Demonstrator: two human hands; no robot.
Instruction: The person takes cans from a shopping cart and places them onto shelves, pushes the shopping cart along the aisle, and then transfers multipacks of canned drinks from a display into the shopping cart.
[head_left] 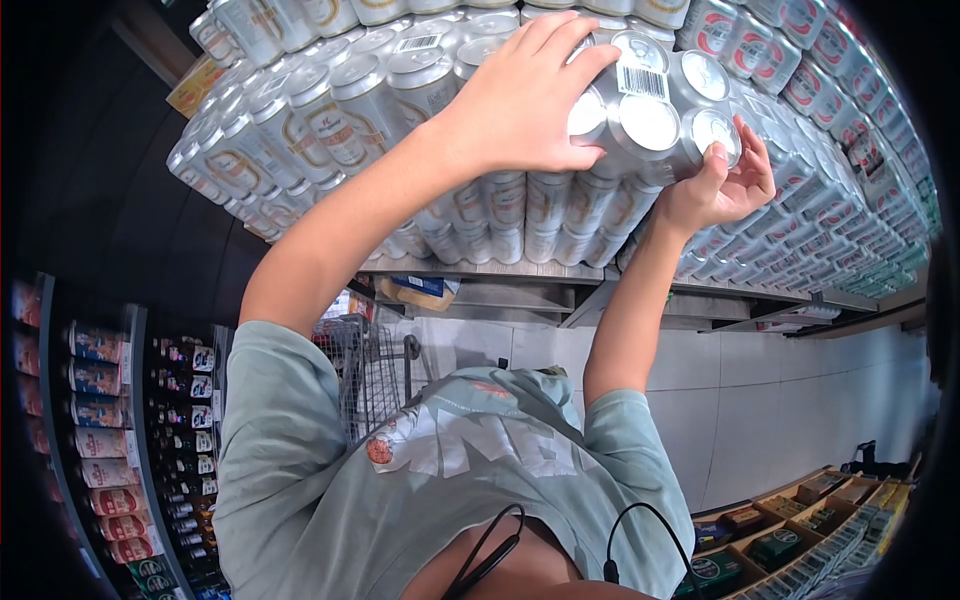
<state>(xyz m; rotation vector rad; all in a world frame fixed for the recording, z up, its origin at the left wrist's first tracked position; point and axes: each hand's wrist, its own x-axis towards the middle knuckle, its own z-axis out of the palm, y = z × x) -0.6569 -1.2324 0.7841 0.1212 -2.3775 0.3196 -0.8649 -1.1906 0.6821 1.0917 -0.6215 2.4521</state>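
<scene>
A shrink-wrapped pack of silver beer cans [646, 125], with a barcode label on its top, sits at the front of the upper layer of the stack. My left hand [525, 95] lies spread over the pack's left side, fingers on the can tops and thumb toward the front. At the right front corner my right hand [722, 180] grips the pack, thumb on a can lid and the other fingers curled at the side. Whether the pack rests fully on the cans beneath is hidden.
White-and-gold cans [340, 125] stand stacked to the left; cans with red logos [750, 45] are at the right. Below is a wooden display platform [500, 268]. A wire shopping cart [370, 375], shelves of packaged goods [105, 440] and wooden bins [780, 510] stand around me.
</scene>
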